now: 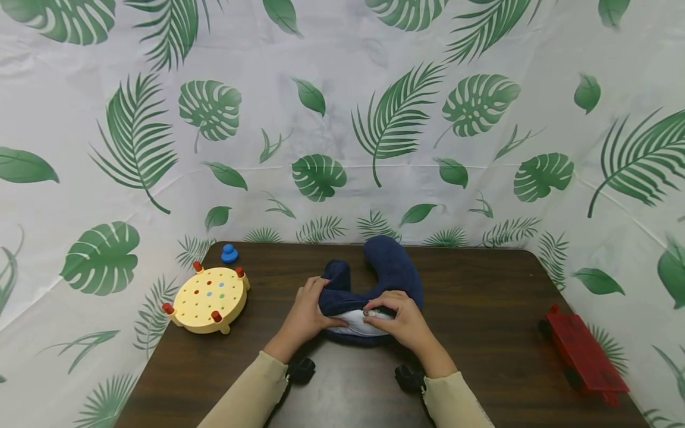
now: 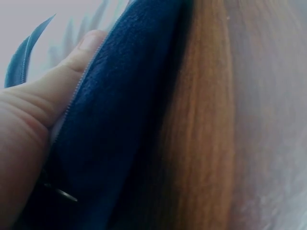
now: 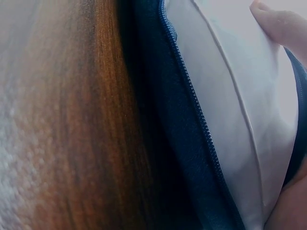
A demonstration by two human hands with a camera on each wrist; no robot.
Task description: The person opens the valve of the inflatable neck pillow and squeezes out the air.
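Note:
A navy U-shaped neck pillow (image 1: 393, 267) lies on the table in the head view, its cover unzipped along the near side. White inner lining (image 1: 355, 323) shows through the gap. My left hand (image 1: 306, 315) grips the pillow's left part, fingers over the navy cover and thumb on the white inside. In the left wrist view that thumb (image 2: 72, 64) reaches in past the zipper edge (image 2: 79, 91). My right hand (image 1: 401, 318) pinches at the opening's right part, a small dark and silvery bit at its fingertips; I cannot tell what it is. Zipper teeth (image 3: 196, 103) run along the opening.
A yellow round pegboard (image 1: 211, 300) with red-tipped legs stands on the left of the brown table (image 1: 481, 309). Behind it sits a small blue knobbed piece (image 1: 229, 254). A red toy wagon (image 1: 585, 353) with dark wheels is at the right edge. Leaf-printed cloth hangs behind.

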